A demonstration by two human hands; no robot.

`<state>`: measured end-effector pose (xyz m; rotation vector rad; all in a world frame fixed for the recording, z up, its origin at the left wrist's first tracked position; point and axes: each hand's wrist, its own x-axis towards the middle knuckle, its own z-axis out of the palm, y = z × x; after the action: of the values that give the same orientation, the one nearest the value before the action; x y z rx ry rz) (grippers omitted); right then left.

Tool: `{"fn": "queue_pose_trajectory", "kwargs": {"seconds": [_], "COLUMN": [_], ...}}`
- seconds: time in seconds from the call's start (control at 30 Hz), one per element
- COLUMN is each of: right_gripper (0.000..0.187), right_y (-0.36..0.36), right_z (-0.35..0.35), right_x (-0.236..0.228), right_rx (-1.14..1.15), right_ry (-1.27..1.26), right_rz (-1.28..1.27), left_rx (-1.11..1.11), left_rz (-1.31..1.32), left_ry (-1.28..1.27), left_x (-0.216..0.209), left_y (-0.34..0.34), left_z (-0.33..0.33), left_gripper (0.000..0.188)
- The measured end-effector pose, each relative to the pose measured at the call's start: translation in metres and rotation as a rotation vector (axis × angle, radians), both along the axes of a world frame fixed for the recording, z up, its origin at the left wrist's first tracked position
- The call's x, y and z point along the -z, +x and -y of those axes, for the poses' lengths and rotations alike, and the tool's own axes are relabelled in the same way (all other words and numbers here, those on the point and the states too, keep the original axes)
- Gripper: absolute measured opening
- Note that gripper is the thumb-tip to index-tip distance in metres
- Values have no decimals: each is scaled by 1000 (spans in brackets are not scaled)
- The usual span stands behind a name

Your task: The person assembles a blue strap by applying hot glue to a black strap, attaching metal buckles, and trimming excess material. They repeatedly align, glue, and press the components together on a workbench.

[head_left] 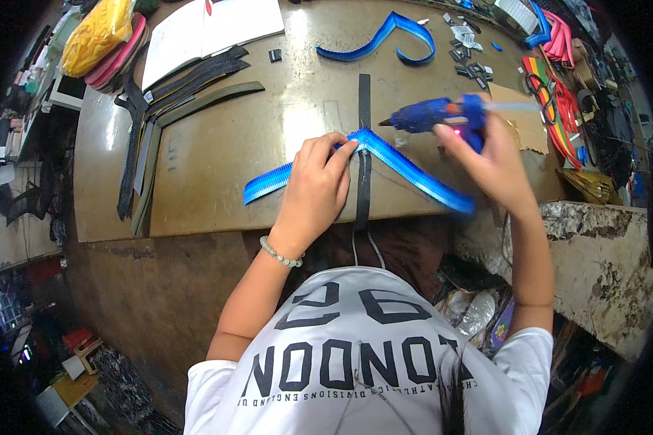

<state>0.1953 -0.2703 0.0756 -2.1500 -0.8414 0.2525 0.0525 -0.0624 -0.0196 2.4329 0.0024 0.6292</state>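
A blue pleated strip [419, 179], bent to a V with its peak pointing away from me, lies across a straight black strap [364, 98] near the table's front edge. My left hand [314, 177] is closed at the strip's bend, fingertips holding it down just left of the black strap. In my right hand [497, 163] is a blue glue gun [422, 117], raised above the table with a pale glue stick coming out of its back. Its nozzle points left, apart from the strip and a little beyond the bend. The strip's right end is blurred.
Another blue strip [363, 52] curls at the back. Black and olive straps [196, 106] lie at the left by an open notebook [214, 36] and a yellow bundle [98, 36]. Small black pieces [474, 71], cardboard [524, 119], scissors [543, 94] and coloured straps [557, 40] lie at the right.
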Motion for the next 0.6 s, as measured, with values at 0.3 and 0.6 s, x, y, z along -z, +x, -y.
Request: {"fn": "queue_pose_trajectory", "kwargs": {"seconds": [0.3,0.6], "right_gripper": [50,46], "right_y": [9,-9], "right_z": [-24,-13], "right_x": [13,13], "right_rx": [-42,-113], "right_ry": [-135,-132], "right_rz": [46,48], "left_rx": [4,8], "left_rz": [30,47], "left_ry": [-32,-27], "left_x": [3,5], "left_y": [0,1], "left_z": [-1,-2], "left_gripper": [33,31]}}
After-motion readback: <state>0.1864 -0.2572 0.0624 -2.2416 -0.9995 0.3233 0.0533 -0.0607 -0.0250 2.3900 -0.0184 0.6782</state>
